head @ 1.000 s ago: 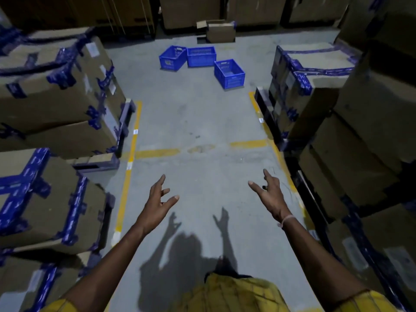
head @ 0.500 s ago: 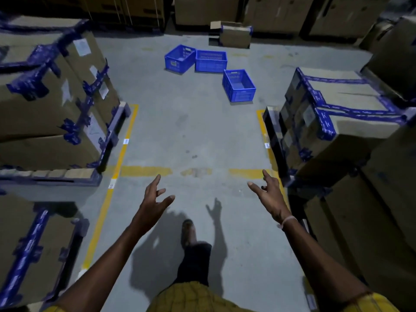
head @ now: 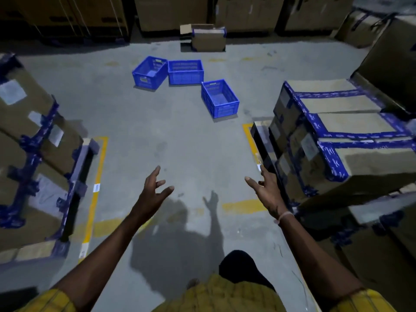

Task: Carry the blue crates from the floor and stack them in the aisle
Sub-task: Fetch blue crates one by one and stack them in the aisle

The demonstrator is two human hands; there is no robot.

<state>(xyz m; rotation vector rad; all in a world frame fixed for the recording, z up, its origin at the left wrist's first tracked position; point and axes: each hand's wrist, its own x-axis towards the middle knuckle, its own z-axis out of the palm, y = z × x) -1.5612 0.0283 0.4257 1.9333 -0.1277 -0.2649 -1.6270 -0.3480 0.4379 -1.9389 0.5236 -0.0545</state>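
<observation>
Three blue plastic crates stand empty on the grey floor ahead of me. The left crate (head: pixel 149 72) and the middle crate (head: pixel 186 72) touch side by side. The right crate (head: pixel 220 98) sits apart, nearer to me. My left hand (head: pixel 153 192) and my right hand (head: pixel 266 192) are stretched out in front, fingers spread, palms facing each other, holding nothing. Both hands are well short of the crates.
Stacks of taped cardboard boxes on pallets line the aisle on the left (head: pixel 33 158) and the right (head: pixel 337 136). A small open carton (head: pixel 208 40) lies behind the crates. Yellow floor lines (head: pixel 96 176) mark the aisle edges. More boxes close off the far end.
I have walked forward down the aisle. The crates are nearer and larger in view, and the side box stacks have slid past. My hands stay outstretched and empty.
</observation>
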